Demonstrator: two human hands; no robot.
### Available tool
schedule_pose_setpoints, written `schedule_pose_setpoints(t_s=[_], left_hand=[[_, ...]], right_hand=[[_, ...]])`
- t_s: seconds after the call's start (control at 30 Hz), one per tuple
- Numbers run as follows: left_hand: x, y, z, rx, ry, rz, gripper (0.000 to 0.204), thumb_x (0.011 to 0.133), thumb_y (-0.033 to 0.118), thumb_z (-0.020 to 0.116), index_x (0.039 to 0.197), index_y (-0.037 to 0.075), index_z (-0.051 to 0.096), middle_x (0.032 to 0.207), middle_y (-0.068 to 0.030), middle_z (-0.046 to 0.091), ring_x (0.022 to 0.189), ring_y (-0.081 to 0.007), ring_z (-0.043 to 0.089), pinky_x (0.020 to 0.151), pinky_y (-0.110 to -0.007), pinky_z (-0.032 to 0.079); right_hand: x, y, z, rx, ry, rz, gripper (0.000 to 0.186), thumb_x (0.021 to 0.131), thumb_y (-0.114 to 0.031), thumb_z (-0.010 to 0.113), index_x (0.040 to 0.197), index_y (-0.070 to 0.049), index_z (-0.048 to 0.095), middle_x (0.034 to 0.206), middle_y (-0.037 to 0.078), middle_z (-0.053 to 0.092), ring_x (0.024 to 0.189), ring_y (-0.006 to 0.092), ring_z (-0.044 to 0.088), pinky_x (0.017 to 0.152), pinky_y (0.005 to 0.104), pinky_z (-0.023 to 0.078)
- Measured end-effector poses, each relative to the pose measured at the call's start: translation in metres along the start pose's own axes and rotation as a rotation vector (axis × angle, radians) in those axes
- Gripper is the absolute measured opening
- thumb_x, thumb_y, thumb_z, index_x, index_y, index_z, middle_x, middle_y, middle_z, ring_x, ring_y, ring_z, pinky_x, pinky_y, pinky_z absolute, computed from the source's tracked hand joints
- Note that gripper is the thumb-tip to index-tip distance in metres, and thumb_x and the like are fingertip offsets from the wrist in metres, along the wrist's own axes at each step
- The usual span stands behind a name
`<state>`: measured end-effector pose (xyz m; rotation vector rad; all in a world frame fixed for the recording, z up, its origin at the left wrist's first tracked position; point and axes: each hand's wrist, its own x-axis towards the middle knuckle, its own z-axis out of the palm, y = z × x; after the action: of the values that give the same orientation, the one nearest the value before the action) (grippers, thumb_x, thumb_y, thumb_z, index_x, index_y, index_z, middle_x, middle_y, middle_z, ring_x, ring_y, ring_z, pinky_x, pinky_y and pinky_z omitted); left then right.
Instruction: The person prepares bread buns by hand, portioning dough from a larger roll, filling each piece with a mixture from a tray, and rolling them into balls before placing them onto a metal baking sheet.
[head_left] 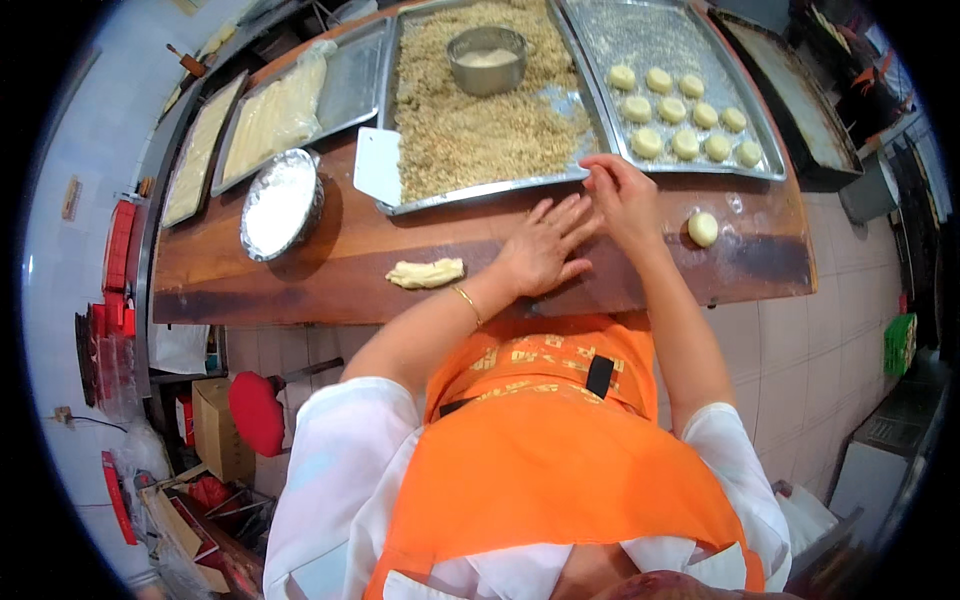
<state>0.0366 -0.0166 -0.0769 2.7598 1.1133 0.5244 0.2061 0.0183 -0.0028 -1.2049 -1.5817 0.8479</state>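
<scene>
My left hand [545,246] is over the wooden table's front part, palm down, fingers spread, with nothing visible in it. Beside it, my right hand [628,205] is at the near edge of a large tray [490,190] of crumbly golden filling [480,145]. Its fingers are bent together, and anything between them is hidden. A rough strip of pale dough [425,273] lies left of my left wrist. Right of my right forearm sits one round dough ball [703,229]. A white scraper [377,166] rests at the filling tray's left corner.
A metal ring-shaped container [487,60] stands in the filling. On the right, a floured tray [650,40] carries several round dough pieces [685,145]. A bowl of white flour [280,205] stands at left, near trays of dough strips [275,115]. A red stool [256,412] is below.
</scene>
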Motion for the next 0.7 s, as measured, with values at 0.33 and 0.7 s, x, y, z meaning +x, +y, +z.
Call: schedule_pose_setpoints(t_s=[0.33, 0.7], left_hand=[[-0.003, 0.003, -0.001, -0.058, 0.093, -0.026, 0.066, 0.096, 0.047, 0.057, 0.149, 0.011, 0.043, 0.157, -0.0191, 0.036, 0.147, -0.036, 0.032, 0.118, -0.054, 0.026], [-0.004, 0.004, 0.003, -0.19, -0.032, -0.099, 0.066, 0.096, 0.049, 0.054, 0.15, 0.013, 0.044, 0.158, -0.0169, 0.034, 0.15, -0.0335, 0.026, 0.121, -0.055, 0.019]], right_hand=[[0.114, 0.037, 0.065, -0.955, -0.553, -0.209, 0.065, 0.095, -0.051, 0.057, 0.142, -0.008, 0.048, 0.137, 0.028, 0.048, 0.115, 0.047, 0.059, 0.095, 0.0511, 0.05], [0.145, 0.074, 0.091, -0.983, -0.567, -0.405, 0.034, 0.096, -0.028, 0.049, 0.09, -0.002, 0.069, 0.099, 0.024, 0.07, 0.083, 0.0409, 0.068, 0.075, 0.0516, 0.054]])
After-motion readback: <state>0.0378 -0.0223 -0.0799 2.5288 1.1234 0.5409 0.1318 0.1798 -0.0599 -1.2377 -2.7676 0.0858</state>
